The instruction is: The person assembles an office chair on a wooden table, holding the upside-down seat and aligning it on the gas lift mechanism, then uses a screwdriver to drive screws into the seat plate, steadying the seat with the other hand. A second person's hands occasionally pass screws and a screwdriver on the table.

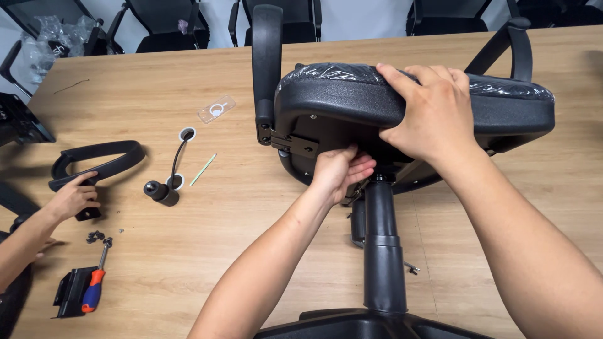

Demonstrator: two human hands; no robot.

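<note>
Right hand [433,113] lies spread over the edge of a black office-chair seat [352,100], fingers curled onto its plastic-wrapped top, palm pressed vs. the rim. Left hand [339,171] reaches under the seat, fingers bunched together at the metal mechanism by the bracket [295,145]; can't tell whether it pinches anything. Seat lies tipped on its side on the wooden surface [251,251], near centre-right, w/ gas column [382,251] running down toward the camera into the base [364,325]. One armrest [266,69] stands upright at the seat's left.

Further left on the surface: a clear plastic packet [217,109], thin green stick [203,169], small black knob w/ cable [161,192]. At far left another person's hand [72,198] grips a loose black armrest [97,162]; near it, loose screws [95,236] and a red-and-blue screwdriver [95,285].
</note>
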